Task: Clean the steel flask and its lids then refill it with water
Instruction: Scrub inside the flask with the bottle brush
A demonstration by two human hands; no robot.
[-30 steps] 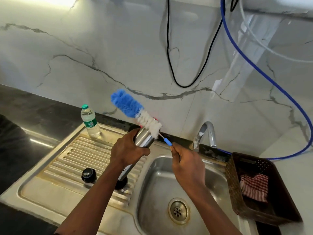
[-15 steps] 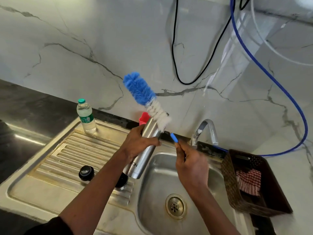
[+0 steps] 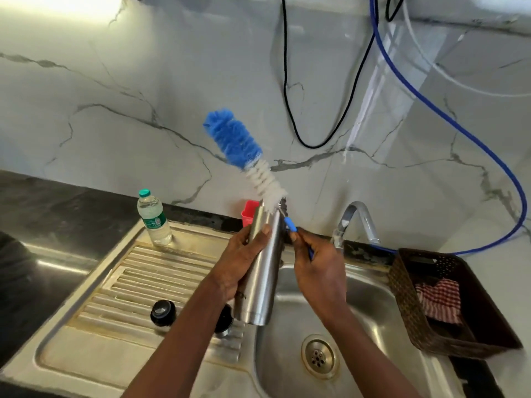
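My left hand (image 3: pixel 244 261) grips the steel flask (image 3: pixel 260 285) around its upper half, holding it almost upright over the left edge of the sink basin (image 3: pixel 353 300). In my right hand (image 3: pixel 319 265) I pinch the blue handle of a bottle brush (image 3: pixel 242 152). Its blue and white bristles stick up and to the left, above the flask's open mouth. Two black lids lie on the ribbed drainboard (image 3: pixel 138 285): one lid (image 3: pixel 163 312) left of my forearm, the other lid (image 3: pixel 224 318) partly hidden behind the flask's base.
A small plastic water bottle (image 3: pixel 153 218) stands at the drainboard's back. A red cup (image 3: pixel 249 212) sits behind the flask. The tap (image 3: pixel 356 222) curves over the basin. A brown basket (image 3: pixel 448 300) with a checked cloth stands to the right. Cables hang on the marble wall.
The flask has been lifted off the drainboard and swung more upright over the basin's edge. The brush has risen with it, its bristles now higher above the mouth.
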